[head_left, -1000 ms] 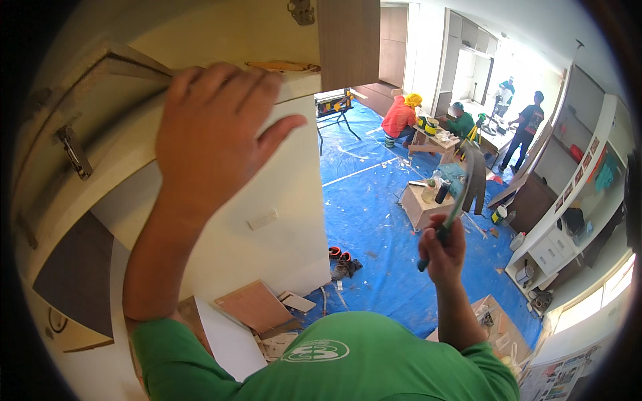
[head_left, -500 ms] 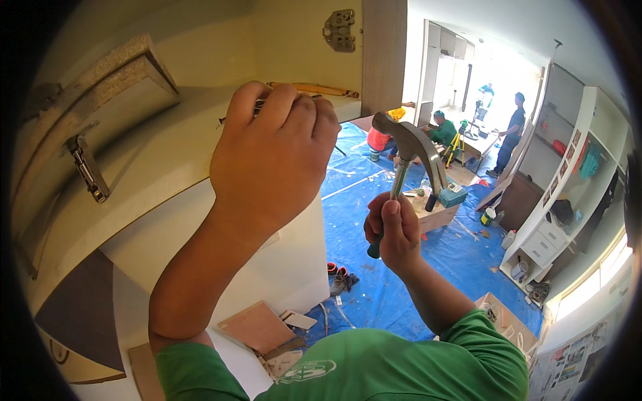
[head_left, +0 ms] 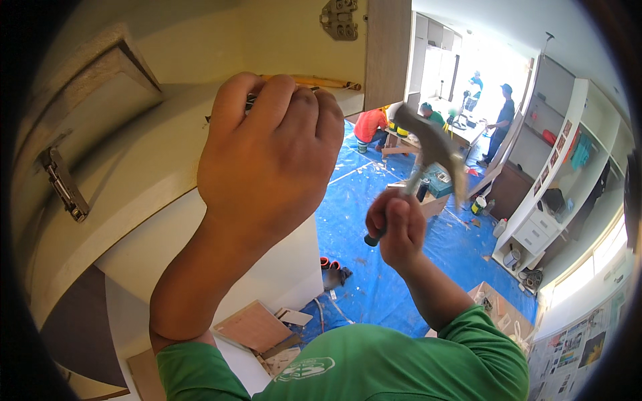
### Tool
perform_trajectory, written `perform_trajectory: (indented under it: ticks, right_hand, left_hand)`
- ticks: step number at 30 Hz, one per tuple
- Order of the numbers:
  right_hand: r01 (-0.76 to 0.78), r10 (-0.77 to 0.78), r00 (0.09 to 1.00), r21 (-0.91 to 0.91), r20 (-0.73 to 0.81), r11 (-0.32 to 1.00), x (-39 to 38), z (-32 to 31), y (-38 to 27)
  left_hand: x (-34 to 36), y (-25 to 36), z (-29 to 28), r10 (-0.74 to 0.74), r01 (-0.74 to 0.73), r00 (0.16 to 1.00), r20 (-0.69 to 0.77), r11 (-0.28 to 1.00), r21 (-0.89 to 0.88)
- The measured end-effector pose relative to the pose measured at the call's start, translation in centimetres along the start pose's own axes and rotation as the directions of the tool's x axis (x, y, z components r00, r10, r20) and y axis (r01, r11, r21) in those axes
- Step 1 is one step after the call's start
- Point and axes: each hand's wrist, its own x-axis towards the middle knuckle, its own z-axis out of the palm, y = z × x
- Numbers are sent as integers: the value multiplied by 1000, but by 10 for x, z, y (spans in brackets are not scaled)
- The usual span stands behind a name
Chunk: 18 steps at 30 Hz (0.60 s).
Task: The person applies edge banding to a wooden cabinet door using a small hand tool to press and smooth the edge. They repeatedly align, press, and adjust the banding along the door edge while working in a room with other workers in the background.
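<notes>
My left hand (head_left: 267, 150) is raised to the edge of a pale cabinet shelf (head_left: 167, 127), its fingers curled closed. A bit of dark metal shows between the fingers, but most of it is hidden. Behind the knuckles, a thin yellow-orange stick (head_left: 328, 83) lies on the shelf. To the right, my right hand (head_left: 401, 227) grips a claw hammer (head_left: 435, 144) by its handle, head up and blurred by motion. The hammer is apart from my left hand.
Metal hinges show on the cabinet's upper wall (head_left: 339, 20) and on a panel at left (head_left: 65, 190). Blue sheeting (head_left: 374, 281) covers the floor below, with shoes (head_left: 334, 273) and board offcuts (head_left: 254, 327). Several people work at the back; an open white shelving unit (head_left: 568, 174) stands right.
The view has shifted slightly. The hammer's head has tilted to the right and now blurs, while my right hand keeps its grip. My left hand stays closed at the shelf edge.
</notes>
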Motion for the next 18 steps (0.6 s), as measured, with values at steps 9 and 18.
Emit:
perform_trajectory:
  ticks: [9, 18]
  right_hand:
    - [233, -229, 971, 61, -66, 970, 1, -8, 1]
    - [69, -62, 996, 109, -64, 992, 4, -7, 4]
  left_hand:
    - [2, 0, -7, -25, 22, 992, 122, 999, 25]
    - [4, 2, -10, -42, 39, 986, 160, 999, 20]
